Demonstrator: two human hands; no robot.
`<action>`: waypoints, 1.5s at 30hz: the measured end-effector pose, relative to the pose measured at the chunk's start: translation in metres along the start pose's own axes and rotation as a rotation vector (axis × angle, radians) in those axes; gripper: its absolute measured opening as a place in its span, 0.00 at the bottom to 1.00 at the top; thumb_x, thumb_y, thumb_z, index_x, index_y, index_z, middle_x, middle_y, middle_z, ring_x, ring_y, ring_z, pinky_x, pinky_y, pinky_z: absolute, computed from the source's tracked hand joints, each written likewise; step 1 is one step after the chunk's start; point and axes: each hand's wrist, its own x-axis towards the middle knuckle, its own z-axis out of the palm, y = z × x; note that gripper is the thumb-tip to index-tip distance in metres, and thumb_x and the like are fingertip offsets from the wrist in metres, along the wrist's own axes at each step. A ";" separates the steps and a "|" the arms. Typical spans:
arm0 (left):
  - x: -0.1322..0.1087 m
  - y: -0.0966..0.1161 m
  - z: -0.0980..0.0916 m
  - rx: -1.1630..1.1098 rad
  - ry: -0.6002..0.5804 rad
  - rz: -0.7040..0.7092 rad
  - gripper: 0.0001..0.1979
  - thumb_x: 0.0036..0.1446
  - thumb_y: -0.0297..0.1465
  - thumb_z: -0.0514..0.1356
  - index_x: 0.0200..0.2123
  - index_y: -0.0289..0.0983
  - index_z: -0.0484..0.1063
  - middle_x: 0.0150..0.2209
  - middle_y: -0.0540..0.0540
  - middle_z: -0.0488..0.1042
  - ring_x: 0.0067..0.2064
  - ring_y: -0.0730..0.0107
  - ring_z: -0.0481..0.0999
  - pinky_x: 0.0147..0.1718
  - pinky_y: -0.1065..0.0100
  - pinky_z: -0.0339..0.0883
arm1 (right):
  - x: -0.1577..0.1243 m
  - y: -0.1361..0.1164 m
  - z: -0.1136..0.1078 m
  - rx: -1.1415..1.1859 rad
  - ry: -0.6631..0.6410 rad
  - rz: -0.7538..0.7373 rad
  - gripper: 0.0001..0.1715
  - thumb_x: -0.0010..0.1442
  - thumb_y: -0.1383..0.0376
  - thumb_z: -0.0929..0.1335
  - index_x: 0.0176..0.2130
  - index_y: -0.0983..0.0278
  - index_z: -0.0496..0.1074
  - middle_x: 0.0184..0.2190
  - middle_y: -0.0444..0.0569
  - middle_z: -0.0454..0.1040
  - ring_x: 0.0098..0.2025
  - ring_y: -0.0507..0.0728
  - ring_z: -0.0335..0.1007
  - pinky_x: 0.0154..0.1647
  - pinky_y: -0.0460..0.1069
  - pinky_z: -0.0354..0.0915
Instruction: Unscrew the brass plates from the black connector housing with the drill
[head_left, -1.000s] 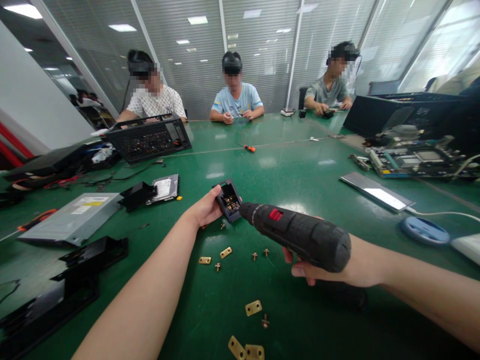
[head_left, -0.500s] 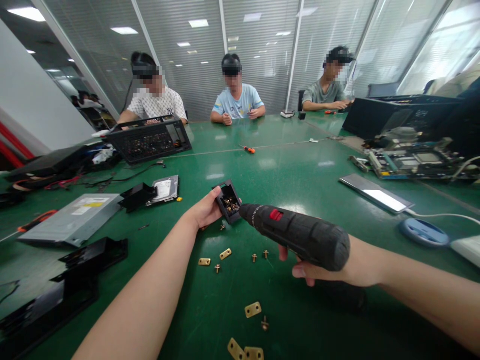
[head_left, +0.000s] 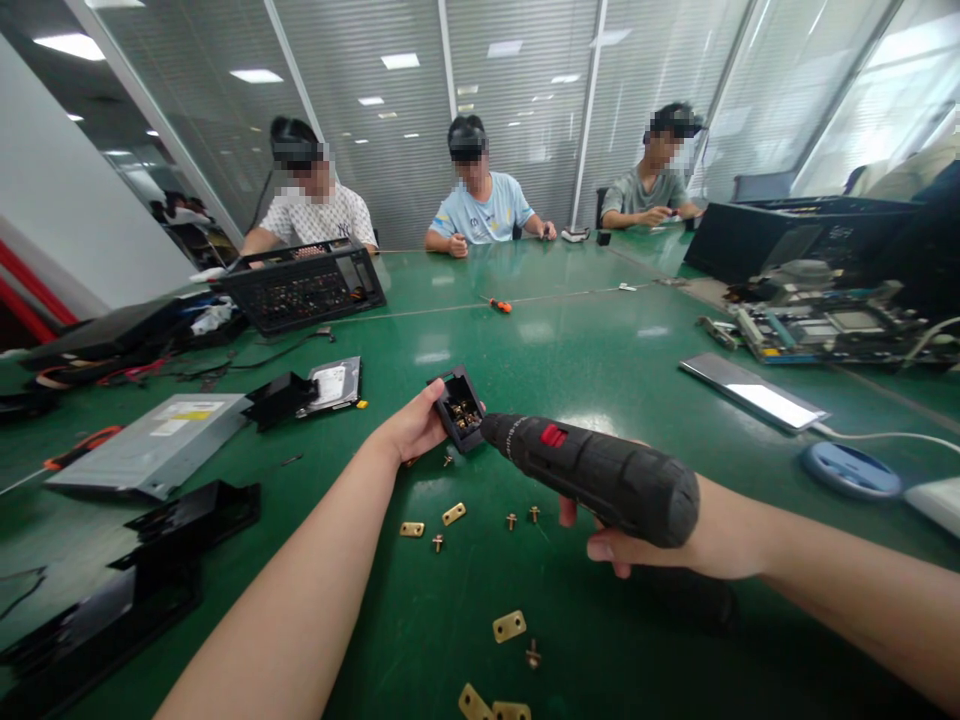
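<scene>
My left hand (head_left: 417, 424) is closed around the left side of a small black open box (head_left: 471, 434), tilted up so its inside faces me. Brass-coloured metal parts show inside the box. My right hand (head_left: 622, 540) is wrapped around the handle of a black cordless drill (head_left: 600, 473) with a red switch. The drill's nose points left and meets or overlaps the box's right edge; its tip is hidden. Below the box lie loose screws (head_left: 511, 521) and several brass plates with two holes each, one brass plate (head_left: 509, 627) among them.
On the left lie a silver optical drive (head_left: 161, 450), a hard drive (head_left: 334, 384) and black brackets (head_left: 191, 515). A phone (head_left: 750, 392) and circuit boards (head_left: 832, 325) sit on the right. An orange screwdriver (head_left: 501, 306) lies farther back. Three people sit across the green table.
The whole view has shifted slightly. My hands, the box and the drill keep nearly the same pose. Across the table, the middle person's hand has moved outward to the right.
</scene>
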 end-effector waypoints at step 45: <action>0.000 0.001 0.000 -0.018 0.020 -0.011 0.33 0.57 0.53 0.67 0.51 0.30 0.75 0.46 0.30 0.83 0.48 0.50 0.83 0.63 0.47 0.64 | 0.002 -0.008 -0.001 -0.086 -0.058 0.025 0.42 0.60 0.59 0.79 0.65 0.60 0.60 0.38 0.45 0.75 0.27 0.52 0.77 0.26 0.47 0.75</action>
